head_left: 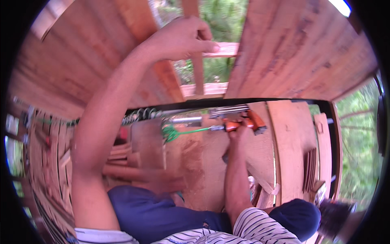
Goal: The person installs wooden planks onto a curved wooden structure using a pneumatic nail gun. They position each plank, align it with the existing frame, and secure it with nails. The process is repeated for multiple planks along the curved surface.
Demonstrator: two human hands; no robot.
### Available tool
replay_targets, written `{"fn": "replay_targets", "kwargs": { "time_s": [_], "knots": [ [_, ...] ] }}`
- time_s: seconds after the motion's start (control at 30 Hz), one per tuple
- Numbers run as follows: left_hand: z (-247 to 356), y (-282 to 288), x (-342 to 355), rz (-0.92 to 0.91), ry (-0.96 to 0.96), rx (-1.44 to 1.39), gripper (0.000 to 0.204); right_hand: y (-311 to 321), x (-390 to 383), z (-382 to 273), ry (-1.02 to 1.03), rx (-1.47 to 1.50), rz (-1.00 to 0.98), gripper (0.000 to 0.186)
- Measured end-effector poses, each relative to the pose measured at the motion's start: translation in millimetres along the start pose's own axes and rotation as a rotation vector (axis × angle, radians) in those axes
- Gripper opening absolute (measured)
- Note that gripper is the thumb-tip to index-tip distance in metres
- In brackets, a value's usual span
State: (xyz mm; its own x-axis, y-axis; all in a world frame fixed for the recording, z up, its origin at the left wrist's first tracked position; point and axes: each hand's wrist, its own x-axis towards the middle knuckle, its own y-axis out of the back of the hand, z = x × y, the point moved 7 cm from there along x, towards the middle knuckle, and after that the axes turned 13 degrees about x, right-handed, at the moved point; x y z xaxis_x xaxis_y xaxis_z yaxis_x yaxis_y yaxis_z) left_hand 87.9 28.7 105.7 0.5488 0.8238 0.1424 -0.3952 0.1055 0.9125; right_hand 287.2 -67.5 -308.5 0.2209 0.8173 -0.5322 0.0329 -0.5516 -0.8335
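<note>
My left hand (185, 37) is raised at the opening between two plank panels. Its fingers are curled and its thumb presses the end of a short horizontal wooden slat (227, 49). A vertical strip (198, 77) passes behind this hand. Lower down, my right hand (241, 129) is wrapped round the grip of an orange and black nail gun (256, 120), which lies low over the boards with its metal magazine (229, 110) toward the panels. A green air hose (191, 131) joins it through a metal coupling. The nail gun's nose is hard to make out.
Plank panels (284, 53) rise ahead on both sides of the opening. Stacked wood strips (310, 170) lie at the right, and loose wood pieces (120, 156) at the left. A coiled hose (140, 115) runs along the dark frame bar. My legs (162, 207) fill the near side.
</note>
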Motion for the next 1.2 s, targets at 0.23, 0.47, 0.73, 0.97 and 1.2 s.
{"fn": "replay_targets", "kwargs": {
  "time_s": [0.23, 0.47, 0.73, 0.97, 1.2],
  "knots": [
    [-85.8, 37.6, -288.7, 0.073, 0.45, -0.145, 0.025, 69.7, 71.6, -96.6, -0.124, -0.066, -0.39, 0.018],
    [-134.7, -95.8, -688.5, 0.874, 1.712, -0.024, 0.032, 102.5, 90.1, -160.9, 0.178, -0.112, -0.114, 0.01],
    [-104.1, -220.2, -727.9, 0.839, 2.269, 0.072, 0.105, 88.2, 93.8, -148.0, 0.205, -0.239, -0.063, 0.012],
    [-121.8, -214.5, -707.7, 0.662, 2.488, 0.152, 0.106, 88.2, 87.1, -135.1, 0.202, -0.258, -0.033, 0.014],
    [-102.4, -137.2, -666.0, 1.488, 1.856, 0.07, 0.062, 101.3, 77.9, -116.0, 0.204, -0.213, -0.022, 0.016]
  ]
}}
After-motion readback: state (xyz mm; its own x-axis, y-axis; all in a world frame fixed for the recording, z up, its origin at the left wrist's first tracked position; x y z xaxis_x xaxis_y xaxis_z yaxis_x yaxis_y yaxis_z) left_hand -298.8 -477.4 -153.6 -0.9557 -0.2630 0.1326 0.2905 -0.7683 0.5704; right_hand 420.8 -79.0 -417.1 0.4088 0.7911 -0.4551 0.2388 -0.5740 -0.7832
